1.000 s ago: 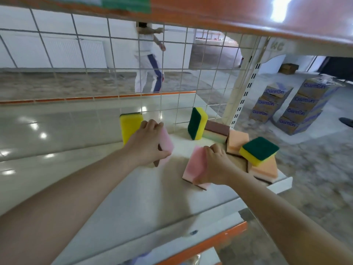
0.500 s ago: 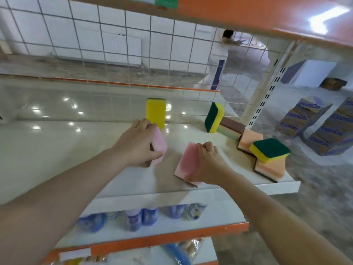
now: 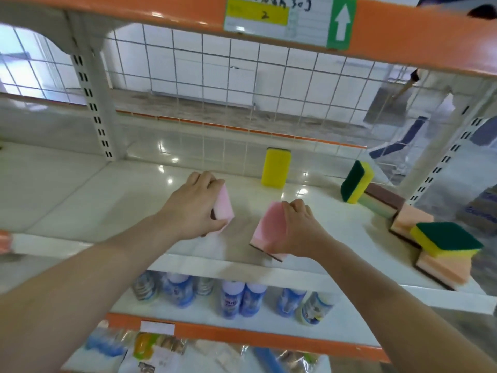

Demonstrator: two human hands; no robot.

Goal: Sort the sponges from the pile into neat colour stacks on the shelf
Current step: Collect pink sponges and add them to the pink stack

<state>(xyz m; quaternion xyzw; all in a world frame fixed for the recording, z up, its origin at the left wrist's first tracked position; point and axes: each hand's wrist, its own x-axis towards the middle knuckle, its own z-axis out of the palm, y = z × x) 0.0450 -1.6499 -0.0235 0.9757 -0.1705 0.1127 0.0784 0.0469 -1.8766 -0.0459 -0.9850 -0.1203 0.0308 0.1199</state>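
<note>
My left hand point(image 3: 193, 208) grips a pink sponge point(image 3: 223, 205) held on edge above the white shelf point(image 3: 129, 200). My right hand point(image 3: 298, 230) holds a second pink sponge point(image 3: 269, 227), tilted, its dark scrub side facing down near the shelf's front edge. A yellow sponge point(image 3: 276, 168) stands upright at the back by the wire grid. At the right lies the pile: a green-and-yellow sponge point(image 3: 356, 181) on edge, a brown-topped sponge point(image 3: 382, 200), two orange sponges point(image 3: 411, 219) point(image 3: 443, 270) and a green-topped yellow sponge point(image 3: 446, 238) resting on them.
A wire grid point(image 3: 242, 84) backs the shelf. An orange shelf beam with a label point(image 3: 269, 20) hangs overhead. White slotted uprights point(image 3: 94, 109) stand at left and right. Spray cans point(image 3: 231, 297) fill the shelf below. Packets point(image 3: 150, 348) lie on the lowest shelf.
The view has swung left and up. Both hands have carried their pink sponges leftward, away from the pile, toward the shelf's middle and front.
</note>
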